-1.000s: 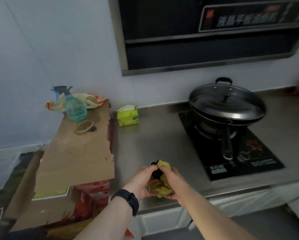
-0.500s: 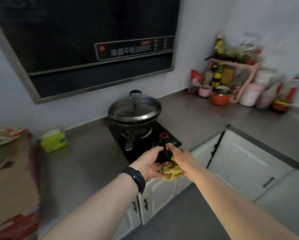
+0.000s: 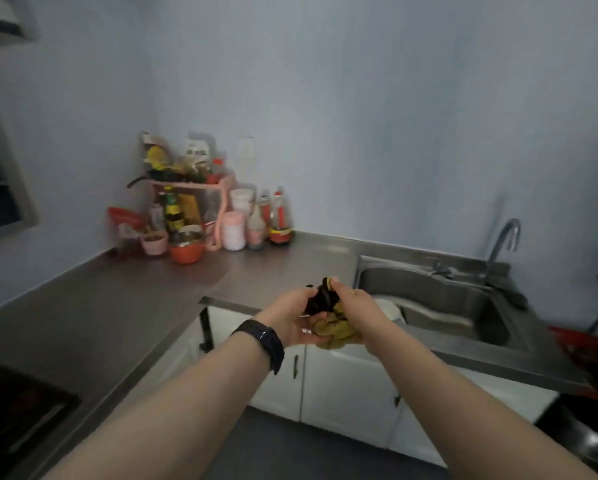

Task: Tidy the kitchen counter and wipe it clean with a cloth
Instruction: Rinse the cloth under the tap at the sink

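Observation:
A crumpled yellow-green cloth [image 3: 335, 332] with a dark part on top is bunched between both my hands, in the air in front of the counter's edge, just left of the sink. My left hand [image 3: 290, 317], with a black watch on its wrist, cups the cloth from the left and below. From the right, my right hand [image 3: 358, 306] grips it, fingers curled round the top. The steel counter [image 3: 124, 306] runs along the wall and turns the corner.
A steel sink [image 3: 439, 299] with a curved tap [image 3: 503, 242] lies to the right. Bottles, jars and a pink rack [image 3: 200, 209] crowd the far corner. The black hob's edge [image 3: 17, 410] shows at lower left. White cabinet doors [image 3: 346, 386] stand below the counter.
The view has swung right from the hob and wok to the corner and the sink. Both hands have kept hold of the bunched cloth and carried it toward the sink.

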The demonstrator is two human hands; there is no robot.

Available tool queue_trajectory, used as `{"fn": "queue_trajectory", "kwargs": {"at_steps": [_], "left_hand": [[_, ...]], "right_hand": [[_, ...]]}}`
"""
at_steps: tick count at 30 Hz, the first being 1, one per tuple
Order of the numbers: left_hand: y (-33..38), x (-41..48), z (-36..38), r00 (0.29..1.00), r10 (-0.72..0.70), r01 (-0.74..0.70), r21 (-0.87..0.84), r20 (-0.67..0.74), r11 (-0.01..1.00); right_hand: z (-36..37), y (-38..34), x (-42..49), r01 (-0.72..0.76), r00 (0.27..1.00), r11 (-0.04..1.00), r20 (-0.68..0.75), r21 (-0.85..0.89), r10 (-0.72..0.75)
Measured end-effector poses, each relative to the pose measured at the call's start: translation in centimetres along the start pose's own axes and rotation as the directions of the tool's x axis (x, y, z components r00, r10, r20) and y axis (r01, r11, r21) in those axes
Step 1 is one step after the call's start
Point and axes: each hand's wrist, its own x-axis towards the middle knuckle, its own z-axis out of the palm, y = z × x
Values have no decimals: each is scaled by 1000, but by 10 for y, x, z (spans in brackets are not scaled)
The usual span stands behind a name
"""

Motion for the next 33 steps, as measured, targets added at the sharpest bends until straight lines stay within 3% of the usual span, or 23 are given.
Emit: {"fn": "queue_trajectory", "kwargs": {"at_steps": [9,14,22,26,28,33], "left_hand": [[19,101,146,982,-50,33,92,181,995],[28,168,201,970,-87,66,101,227,993],[73,305,302,933,-88,-11,271,350,962],[97,352,348,888,127,-291,325,442,900],[104,373,376,846,217,-436,396,488,808],[103,403,426,735,272,-650,533,621,541]], "right_hand": [[-152,17,76,2,992,975,-120,223,25],[-191,24,139,21,978,952,-204,305,44],[-269,23,267,68,946,898,-314,434,80],[-304,16,315,59,930,909,-354,414,101],[-327,18,340,51,912,925,-395,377,110],[-367,29,381,25,932,985,-359,171,39]]}}
